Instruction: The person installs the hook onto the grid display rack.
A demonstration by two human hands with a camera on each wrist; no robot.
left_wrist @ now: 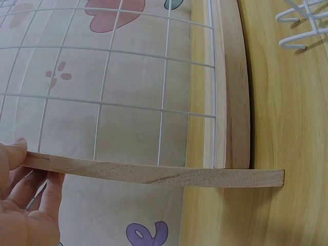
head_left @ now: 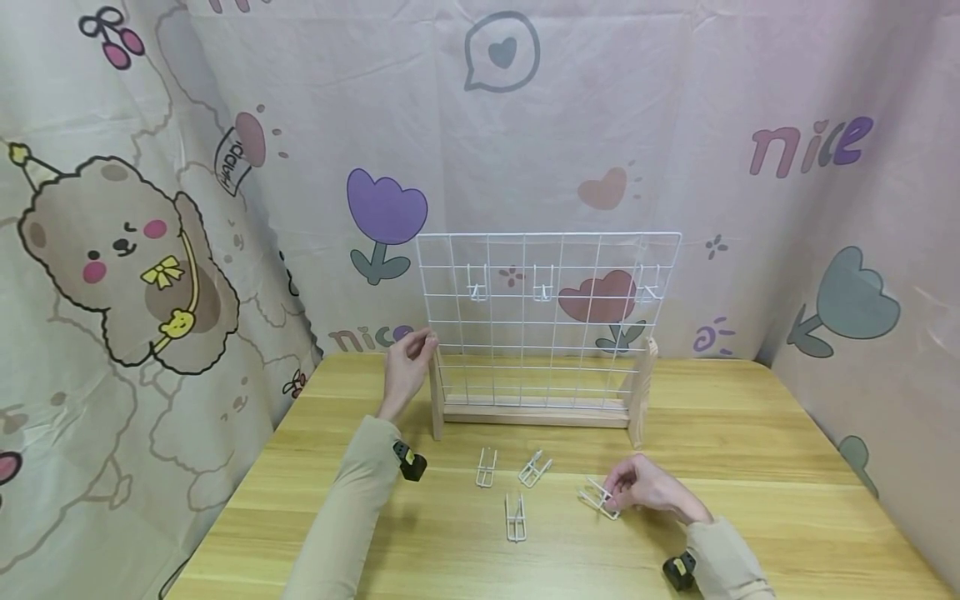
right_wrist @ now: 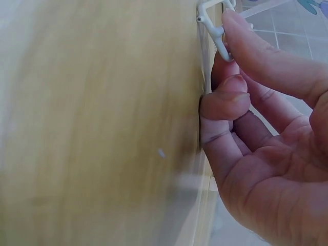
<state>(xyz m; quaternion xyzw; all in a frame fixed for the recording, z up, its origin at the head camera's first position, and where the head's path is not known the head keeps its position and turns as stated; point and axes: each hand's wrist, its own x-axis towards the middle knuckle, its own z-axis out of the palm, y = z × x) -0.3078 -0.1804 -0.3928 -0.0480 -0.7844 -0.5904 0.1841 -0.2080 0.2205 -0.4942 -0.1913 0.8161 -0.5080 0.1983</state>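
Observation:
A white wire grid panel (head_left: pixel 525 322) stands upright in a wooden stand (head_left: pixel 536 415). My left hand (head_left: pixel 406 371) grips the top of the stand's left wooden post (left_wrist: pixel 154 173), thumb on one side and fingers on the other in the left wrist view. Low over the table at the right, my right hand (head_left: pixel 648 486) pinches a white wire hook (head_left: pixel 595 500) between thumb and fingers. The right wrist view shows part of this hook (right_wrist: pixel 218 38) at the fingertips; the rest is out of frame.
Three more white hooks lie on the wooden table (head_left: pixel 360 550): one hook (head_left: pixel 486 471) at left, another hook (head_left: pixel 532 472) beside it, a third hook (head_left: pixel 516 521) nearer me. Three hooks hang on the grid's upper part, the rightmost hook (head_left: pixel 648 292) near its edge. A printed curtain (head_left: pixel 300 100) hangs behind.

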